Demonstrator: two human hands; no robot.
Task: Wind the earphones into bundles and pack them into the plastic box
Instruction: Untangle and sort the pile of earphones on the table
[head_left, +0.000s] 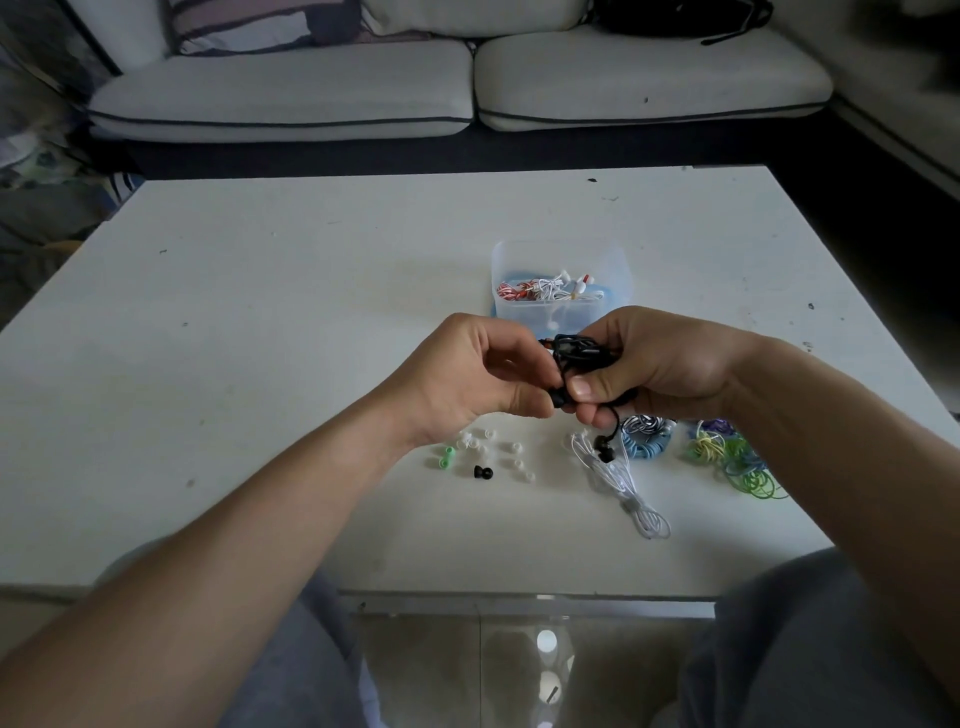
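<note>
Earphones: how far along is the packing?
Done: red-striped and white sets lie in the plastic box. In hand: left hand and right hand grip the black earphones, one bud dangling. Left: white earphones and a blue coil lie on the table, unpacked.

Before you stands a low white table (234, 291), its top scuffed and flecked with small dark marks. Beyond it a pale grey sofa (280, 98) runs along the far side, with two wide seat cushions edged in dark piping, set side by side. A patterned pillow (249, 26) leans at the back of the left cushion, and a black bag (680, 15) lies at the back of the right one. A second sofa section (893, 104) turns along your right. The strip of floor (519, 150) between table and sofa is dark. Under the table's near edge, glossy tiles (415, 670) mirror bright spots of light — otherwise the room is dim.
</note>
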